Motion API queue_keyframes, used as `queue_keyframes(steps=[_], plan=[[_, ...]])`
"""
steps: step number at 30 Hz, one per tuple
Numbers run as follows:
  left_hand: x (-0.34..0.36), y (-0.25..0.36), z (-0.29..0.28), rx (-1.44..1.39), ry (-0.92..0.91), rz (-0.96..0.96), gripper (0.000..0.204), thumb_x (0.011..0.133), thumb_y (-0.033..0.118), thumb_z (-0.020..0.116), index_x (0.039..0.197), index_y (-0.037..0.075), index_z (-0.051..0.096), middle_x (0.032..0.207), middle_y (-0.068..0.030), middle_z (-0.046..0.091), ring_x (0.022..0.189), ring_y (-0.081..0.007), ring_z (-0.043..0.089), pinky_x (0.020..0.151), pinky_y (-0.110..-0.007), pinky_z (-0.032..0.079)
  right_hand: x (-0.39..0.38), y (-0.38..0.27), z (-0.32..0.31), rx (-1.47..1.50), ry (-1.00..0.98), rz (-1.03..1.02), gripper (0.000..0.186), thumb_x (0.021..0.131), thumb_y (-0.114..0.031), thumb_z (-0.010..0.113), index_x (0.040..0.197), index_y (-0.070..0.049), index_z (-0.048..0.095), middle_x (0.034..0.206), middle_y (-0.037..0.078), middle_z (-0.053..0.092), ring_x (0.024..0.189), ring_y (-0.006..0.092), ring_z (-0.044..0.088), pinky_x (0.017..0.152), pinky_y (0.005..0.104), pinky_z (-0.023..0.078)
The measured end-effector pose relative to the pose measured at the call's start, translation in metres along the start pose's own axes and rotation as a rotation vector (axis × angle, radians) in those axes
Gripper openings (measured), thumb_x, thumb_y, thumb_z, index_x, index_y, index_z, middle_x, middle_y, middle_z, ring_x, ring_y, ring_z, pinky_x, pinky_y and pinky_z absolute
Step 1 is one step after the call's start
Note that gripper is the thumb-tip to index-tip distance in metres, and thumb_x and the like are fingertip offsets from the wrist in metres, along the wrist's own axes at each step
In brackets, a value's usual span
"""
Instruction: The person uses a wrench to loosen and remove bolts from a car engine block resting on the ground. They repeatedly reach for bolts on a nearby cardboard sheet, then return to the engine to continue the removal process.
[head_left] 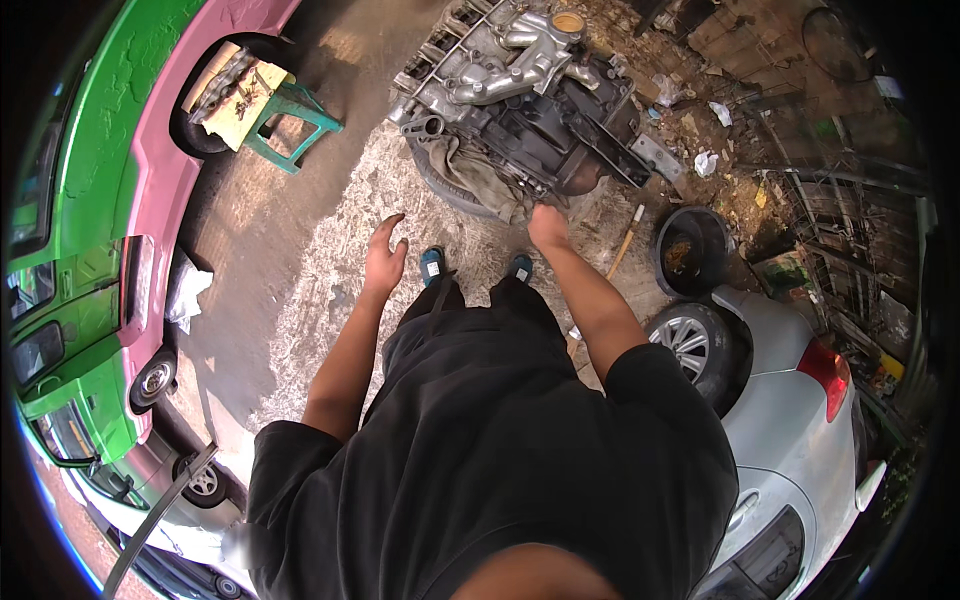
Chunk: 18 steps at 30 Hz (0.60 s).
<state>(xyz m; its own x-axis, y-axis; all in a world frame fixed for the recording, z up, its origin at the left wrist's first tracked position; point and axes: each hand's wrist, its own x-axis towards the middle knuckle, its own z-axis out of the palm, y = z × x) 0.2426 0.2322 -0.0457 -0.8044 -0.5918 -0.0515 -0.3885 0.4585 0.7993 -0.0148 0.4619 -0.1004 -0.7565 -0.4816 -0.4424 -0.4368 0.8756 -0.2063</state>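
My left hand [385, 258] is in the air over the concrete, left of the engine, its fingers apart and nothing in it. At the engine's near edge my right hand [548, 228] is closed; whatever it grips, if anything, is hidden. Just left of that hand a greyish-brown rag [478, 172] hangs over the engine [530, 110], a large greasy block with metal pipes on top. Under the engine's near side shows a black tyre [440, 188]. A metal part with a ring-shaped end [424, 127] lies at the engine's left corner.
A green stool [290, 125] at the far left bears cardboard with metal parts. On the right are a black bucket [692, 250], a wooden-handled tool [625, 243] and a silver car [770, 400]. A green and pink vehicle [165, 150] lines the left. Litter and scrap lie far right.
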Motion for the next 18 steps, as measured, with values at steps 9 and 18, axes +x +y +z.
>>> queue_keyframes(steps=[9, 18], plan=[[0.027, -0.009, -0.025, -0.038, 0.000, 0.046, 0.043, 0.086, 0.008, 0.057, 0.129, 0.005, 0.058, 0.131, -0.0192, 0.059, 0.126, -0.0362, 0.051, 0.109, -0.041, 0.038, 0.003, -0.003, 0.025, 0.173, -0.036, 0.045, 0.027, 0.099, -0.021, 0.050, 0.110, 0.000, 0.063, 0.093, 0.022, 0.069, 0.088, 0.0407, 0.067, 0.080, 0.0517, 0.054], [0.061, -0.002, 0.004, -0.073, -0.088, 0.160, 0.044, 0.086, 0.010, 0.057, 0.129, 0.006, 0.058, 0.131, -0.0191, 0.059, 0.126, -0.0366, 0.051, 0.109, -0.042, 0.038, -0.061, 0.011, -0.077, -0.055, 0.121, -0.295, 0.023, 0.094, -0.019, 0.051, 0.104, -0.003, 0.064, 0.092, 0.024, 0.068, 0.089, 0.0421, 0.066, 0.074, 0.0532, 0.052]])
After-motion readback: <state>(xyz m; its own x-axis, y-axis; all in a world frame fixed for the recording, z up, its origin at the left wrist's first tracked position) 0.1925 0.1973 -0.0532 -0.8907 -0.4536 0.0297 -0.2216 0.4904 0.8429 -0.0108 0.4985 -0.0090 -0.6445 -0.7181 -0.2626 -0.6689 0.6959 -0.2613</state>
